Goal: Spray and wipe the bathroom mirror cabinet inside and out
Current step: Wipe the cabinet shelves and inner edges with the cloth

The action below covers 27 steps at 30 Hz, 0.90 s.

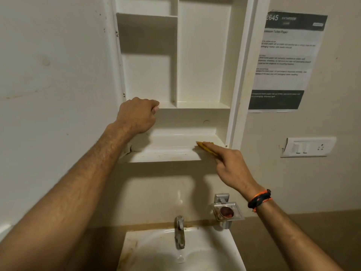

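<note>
The white mirror cabinet (203, 55) hangs open on the wall, its shelves bare. My left hand (137, 114) is curled over the front edge of the middle shelf at its left end. My right hand (229, 165) presses a yellow cloth (205, 147) flat on the right part of the bottom shelf (168, 147), fingers stretched over it. Most of the cloth is hidden under my fingers. The cabinet door (244, 75) stands open at the right, seen edge-on. No spray bottle is in view.
Below the cabinet sits a white washbasin (156, 251) with a metal tap (179, 231). A metal soap holder (227, 211) sticks out of the wall at the right. A printed notice (287, 61) and a switch plate (308, 146) are on the right wall.
</note>
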Each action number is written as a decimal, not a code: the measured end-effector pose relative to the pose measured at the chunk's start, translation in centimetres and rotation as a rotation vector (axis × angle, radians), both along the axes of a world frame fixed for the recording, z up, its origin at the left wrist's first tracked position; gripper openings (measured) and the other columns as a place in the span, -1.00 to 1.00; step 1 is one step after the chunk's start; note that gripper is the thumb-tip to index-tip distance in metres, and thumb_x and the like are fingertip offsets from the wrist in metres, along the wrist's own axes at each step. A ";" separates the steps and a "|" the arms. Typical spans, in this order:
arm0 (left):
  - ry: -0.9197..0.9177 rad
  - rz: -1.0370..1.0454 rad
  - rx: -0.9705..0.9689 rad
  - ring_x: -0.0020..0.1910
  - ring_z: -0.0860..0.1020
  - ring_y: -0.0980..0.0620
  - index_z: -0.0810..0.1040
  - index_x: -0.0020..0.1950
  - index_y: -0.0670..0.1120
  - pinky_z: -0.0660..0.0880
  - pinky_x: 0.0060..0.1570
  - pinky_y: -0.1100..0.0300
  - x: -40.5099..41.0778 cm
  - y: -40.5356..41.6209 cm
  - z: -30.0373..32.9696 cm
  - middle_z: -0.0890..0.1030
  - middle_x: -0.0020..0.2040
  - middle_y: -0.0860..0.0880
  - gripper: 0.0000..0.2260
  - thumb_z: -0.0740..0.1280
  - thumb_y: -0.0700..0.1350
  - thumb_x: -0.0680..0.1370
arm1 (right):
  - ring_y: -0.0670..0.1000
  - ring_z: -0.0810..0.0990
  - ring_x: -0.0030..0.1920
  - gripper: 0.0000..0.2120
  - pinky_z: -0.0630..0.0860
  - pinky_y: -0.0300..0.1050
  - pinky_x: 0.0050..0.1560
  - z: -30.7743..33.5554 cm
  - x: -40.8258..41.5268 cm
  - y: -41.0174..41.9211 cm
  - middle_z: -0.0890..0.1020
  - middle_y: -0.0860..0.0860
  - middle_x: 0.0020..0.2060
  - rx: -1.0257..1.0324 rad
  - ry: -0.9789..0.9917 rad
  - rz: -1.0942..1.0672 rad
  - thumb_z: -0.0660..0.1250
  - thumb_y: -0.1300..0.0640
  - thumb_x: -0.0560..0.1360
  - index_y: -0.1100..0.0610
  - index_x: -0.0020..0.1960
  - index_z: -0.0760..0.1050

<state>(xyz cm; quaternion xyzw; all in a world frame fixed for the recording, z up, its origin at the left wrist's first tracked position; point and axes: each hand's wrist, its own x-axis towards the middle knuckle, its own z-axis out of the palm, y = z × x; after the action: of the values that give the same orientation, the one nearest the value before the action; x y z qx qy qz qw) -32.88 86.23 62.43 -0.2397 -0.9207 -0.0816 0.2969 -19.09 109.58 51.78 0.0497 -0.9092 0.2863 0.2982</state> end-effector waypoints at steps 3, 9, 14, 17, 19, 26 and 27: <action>0.034 -0.055 0.060 0.24 0.48 -0.18 0.46 0.31 -0.13 0.41 0.24 -0.08 1.3 0.3 -0.7 0.52 0.29 -0.13 -0.73 0.15 -0.11 0.65 | -0.47 0.31 0.20 -0.46 0.17 -0.65 0.22 0.6 -0.4 1.0 0.47 -0.34 0.17 -0.189 0.097 -0.015 0.19 0.42 0.54 -0.08 0.36 0.47; 0.148 -0.251 0.491 0.42 0.39 0.03 0.47 0.41 -0.13 0.30 0.43 0.08 8.7 2.9 -7.4 0.45 0.43 -0.02 -0.64 0.26 -0.19 0.61 | -0.23 0.42 0.37 -0.31 0.33 -0.28 0.39 0.6 0.0 1.8 0.49 -0.19 0.34 -0.034 0.279 0.026 0.18 0.51 0.42 -0.03 0.42 0.44; -0.219 -0.178 0.885 0.13 0.56 0.29 0.60 0.27 0.04 0.41 0.15 0.51 12.7 6.3 -14.7 0.63 0.18 0.14 -0.71 0.35 -0.17 0.57 | 0.10 0.32 0.47 -0.27 0.53 0.00 0.21 -1.9 -0.7 2.3 0.29 0.05 0.51 0.466 0.092 -0.130 0.26 0.39 0.41 0.06 0.53 0.23; -0.547 -0.068 1.123 0.09 0.60 0.22 0.61 0.16 0.09 0.51 0.14 0.36 12.2 7.3 -17.1 0.66 0.10 0.10 -0.74 0.37 -0.21 0.54 | 0.14 0.25 0.51 -0.25 0.29 -0.01 0.46 -3.8 -1.3 2.7 0.23 0.14 0.53 0.539 0.073 -0.133 0.26 0.45 0.40 0.17 0.55 0.19; -0.767 -0.089 1.375 0.12 0.62 0.07 0.57 0.23 -0.07 0.55 0.19 0.14 11.1 7.6 -17.8 0.64 0.16 -0.03 -0.70 0.35 -0.30 0.53 | 0.19 0.36 0.45 -0.22 0.32 0.06 0.44 -4.4 -1.5 3.2 0.34 0.20 0.47 0.541 0.130 -0.136 0.31 0.52 0.29 0.24 0.50 0.29; -0.984 -0.374 2.116 0.21 0.56 -0.19 0.27 0.47 -0.27 0.53 0.13 0.01 8.8 6.9 -16.6 0.45 0.37 -0.24 -0.49 0.15 -0.50 0.52 | 0.20 0.33 0.46 -0.30 0.34 0.15 0.43 -5.5 -1.2 4.7 0.35 0.23 0.45 0.629 0.189 -0.087 0.11 0.49 0.33 0.29 0.48 0.29; -0.991 -0.421 2.167 0.21 0.56 -0.20 0.25 0.48 -0.25 0.54 0.12 0.00 8.7 6.7 -16.5 0.43 0.38 -0.25 -0.46 0.14 -0.50 0.51 | 0.21 0.33 0.46 -0.31 0.34 0.17 0.42 -5.4 -1.3 4.6 0.34 0.24 0.45 0.636 0.185 -0.083 0.11 0.48 0.34 0.30 0.48 0.29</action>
<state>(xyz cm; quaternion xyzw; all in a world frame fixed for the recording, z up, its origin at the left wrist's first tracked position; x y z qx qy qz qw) -24.20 92.97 45.91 0.0456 -0.3314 -0.9405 -0.0604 -20.38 114.21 46.38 0.1290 -0.9233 -0.0298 0.3605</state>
